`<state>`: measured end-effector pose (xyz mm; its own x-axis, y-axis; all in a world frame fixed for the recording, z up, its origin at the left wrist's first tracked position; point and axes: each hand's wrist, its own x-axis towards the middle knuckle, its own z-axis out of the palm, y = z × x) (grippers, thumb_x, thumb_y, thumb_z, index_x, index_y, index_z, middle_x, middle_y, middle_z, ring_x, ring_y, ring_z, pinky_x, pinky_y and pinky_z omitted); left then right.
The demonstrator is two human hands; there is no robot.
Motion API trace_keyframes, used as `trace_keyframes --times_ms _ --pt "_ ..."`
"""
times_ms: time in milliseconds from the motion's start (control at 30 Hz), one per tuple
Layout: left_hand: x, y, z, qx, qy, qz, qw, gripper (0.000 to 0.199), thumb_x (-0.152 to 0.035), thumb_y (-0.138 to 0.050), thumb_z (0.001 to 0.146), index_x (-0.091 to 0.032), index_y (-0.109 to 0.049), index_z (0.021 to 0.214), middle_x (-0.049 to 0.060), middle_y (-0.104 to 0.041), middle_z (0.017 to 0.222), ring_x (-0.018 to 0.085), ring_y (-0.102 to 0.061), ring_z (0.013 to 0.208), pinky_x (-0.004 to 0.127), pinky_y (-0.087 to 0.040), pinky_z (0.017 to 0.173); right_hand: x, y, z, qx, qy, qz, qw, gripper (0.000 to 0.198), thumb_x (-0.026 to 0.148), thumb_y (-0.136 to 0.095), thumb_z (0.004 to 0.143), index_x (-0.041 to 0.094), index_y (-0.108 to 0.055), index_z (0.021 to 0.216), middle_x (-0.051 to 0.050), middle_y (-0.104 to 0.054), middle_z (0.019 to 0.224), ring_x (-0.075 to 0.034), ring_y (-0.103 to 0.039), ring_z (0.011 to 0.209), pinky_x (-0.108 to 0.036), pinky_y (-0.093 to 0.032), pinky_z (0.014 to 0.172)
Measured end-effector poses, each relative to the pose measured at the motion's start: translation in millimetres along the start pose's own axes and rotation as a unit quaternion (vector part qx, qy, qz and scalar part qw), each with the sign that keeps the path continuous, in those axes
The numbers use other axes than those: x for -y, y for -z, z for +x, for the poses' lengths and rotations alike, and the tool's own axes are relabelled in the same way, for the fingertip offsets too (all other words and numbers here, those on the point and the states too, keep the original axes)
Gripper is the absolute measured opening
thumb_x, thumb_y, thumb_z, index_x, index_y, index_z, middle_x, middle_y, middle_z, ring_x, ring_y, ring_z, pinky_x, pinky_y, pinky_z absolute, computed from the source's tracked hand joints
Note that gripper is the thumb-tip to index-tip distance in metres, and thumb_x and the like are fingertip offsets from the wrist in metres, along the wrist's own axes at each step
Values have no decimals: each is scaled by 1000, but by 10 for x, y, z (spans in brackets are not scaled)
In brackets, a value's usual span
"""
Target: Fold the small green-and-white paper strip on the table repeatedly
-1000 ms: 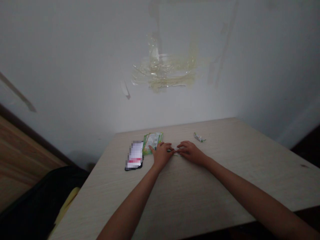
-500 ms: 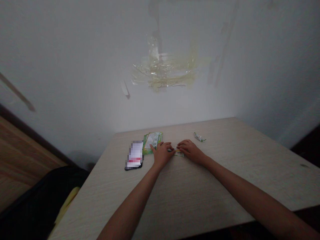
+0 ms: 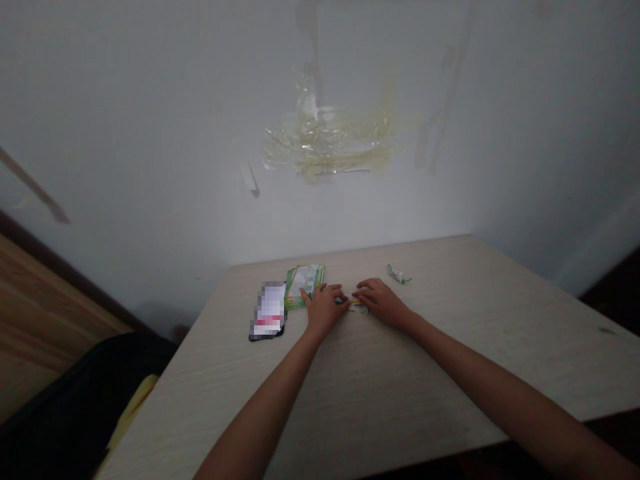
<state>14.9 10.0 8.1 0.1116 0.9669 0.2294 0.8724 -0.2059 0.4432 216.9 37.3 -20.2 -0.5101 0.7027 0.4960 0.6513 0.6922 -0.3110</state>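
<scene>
here, two hands (image 3: 327, 309) flank one small printed strip (image 3: 359, 307)

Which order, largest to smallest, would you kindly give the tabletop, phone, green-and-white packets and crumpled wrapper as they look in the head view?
1. Tabletop
2. Phone and green-and-white packets: too alike to rank, since the left hand hides part of the packets
3. Crumpled wrapper

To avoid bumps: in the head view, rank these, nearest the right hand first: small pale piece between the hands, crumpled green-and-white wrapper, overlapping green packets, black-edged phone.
From the right hand:
1. Small piece: by its fingertips.
2. Wrapper: beyond it, slightly right.
3. Packets: left, by the left hand.
4. Phone: farthest left.
</scene>
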Motion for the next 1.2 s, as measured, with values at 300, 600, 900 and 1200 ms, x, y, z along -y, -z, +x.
trace_keyframes --times_ms 300,600,900,1200 --pt "29 -49 1 -8 -10 5 1000 12 -42 -66 83 -33 -74 85 -5 -65 132 32 -43 134 75 6 111 -43 -59 -17 -10 3 0 1000 28 33 -50 98 23 -74 110 -12 -65 116 -24 -57 111 -43 -47 96" --pt "5 -61 2 -24 -6 -10 1000 14 -42 -65 84 -31 -72 78 -6 -67 127 31 -45 133 75 8 110 -44 -61 -19 -10 -4 4 1000 27 33 -52 98 23 -75 108 -12 -65 116 -24 -58 110 -42 -47 96" --pt "-3 -90 -26 -33 -14 2 999 12 -41 -66 84 -30 -71 82 -3 -67 128 30 -44 133 72 5 113 -73 -75 -26 -4 -13 17 1000 26 32 -54 96 23 -74 110 -12 -65 119 -24 -57 113 -41 -47 98" --pt "4 -118 -46 -45 -12 5 999 9 -39 -67 83 -31 -71 84 -5 -66 129 31 -43 134 72 3 113 -115 -94 1 -7 -11 14 1000 29 29 -51 97 20 -72 114 -12 -66 118 -24 -58 112 -40 -47 99"
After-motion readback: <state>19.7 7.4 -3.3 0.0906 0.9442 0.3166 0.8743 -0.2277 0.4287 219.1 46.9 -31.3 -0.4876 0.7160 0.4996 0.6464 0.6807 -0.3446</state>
